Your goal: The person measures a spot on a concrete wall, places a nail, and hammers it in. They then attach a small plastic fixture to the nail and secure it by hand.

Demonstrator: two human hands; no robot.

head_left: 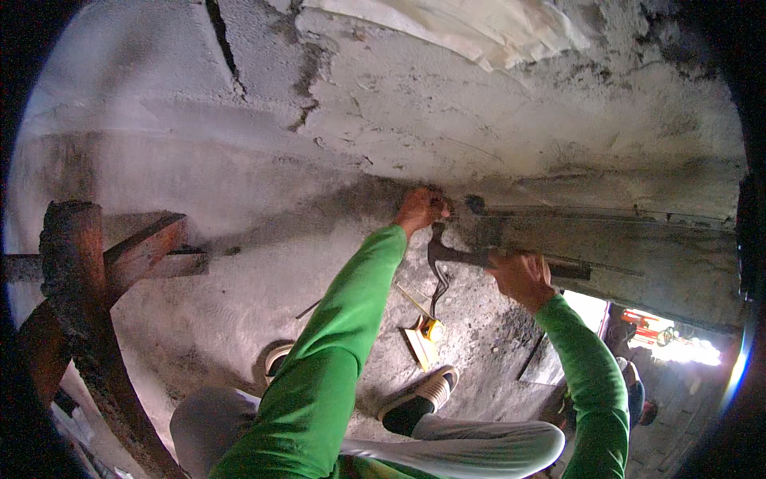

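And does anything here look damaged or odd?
Yes: the grey wall has a dark, jagged crack up and to the left of the left hand; the surface looks broken there.

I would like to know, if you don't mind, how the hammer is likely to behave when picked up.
The hammer is probably stiff, as its straight handle shows no bend in the right hand. It likely feels head-heavy, with its bulk at one end. If set down, it seems unlikely to roll, since the head juts out crosswise.
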